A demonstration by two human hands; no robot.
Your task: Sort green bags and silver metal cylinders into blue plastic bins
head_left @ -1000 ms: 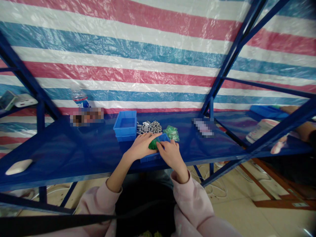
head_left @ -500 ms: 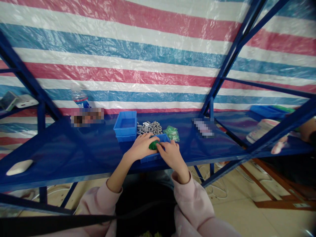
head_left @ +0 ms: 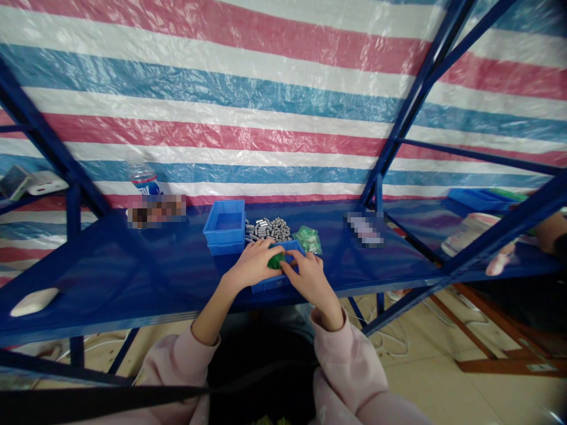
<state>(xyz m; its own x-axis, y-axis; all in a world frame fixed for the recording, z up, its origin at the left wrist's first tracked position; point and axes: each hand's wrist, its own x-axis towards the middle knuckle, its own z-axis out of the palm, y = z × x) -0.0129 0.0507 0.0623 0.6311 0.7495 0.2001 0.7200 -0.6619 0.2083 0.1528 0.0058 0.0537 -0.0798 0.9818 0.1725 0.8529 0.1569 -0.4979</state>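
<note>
My left hand [head_left: 254,262] is closed around a small green plastic piece [head_left: 276,260], whose exact kind I cannot make out. It is over a blue plastic bin [head_left: 270,284] near the table's front edge. My right hand [head_left: 306,271] faces it from the right, thumb and index finger curved with a gap between them. The thumb tip is right beside the green piece; whether they touch I cannot tell. Behind the hands lies a pile of short silvery metal cylinders [head_left: 277,227]. To its right is a clear bag with green pieces [head_left: 309,239].
Stacked blue bins [head_left: 225,227] stand left of the metal pile. A water bottle [head_left: 144,177] is at the back left and a white rounded object [head_left: 34,301] at the front left. Blue frame posts [head_left: 398,130] rise on the right, with another person's hand [head_left: 500,260] beyond.
My right thumb and index finger have drawn slightly apart and back from the green piece. My left hand has stayed in place with it.
</note>
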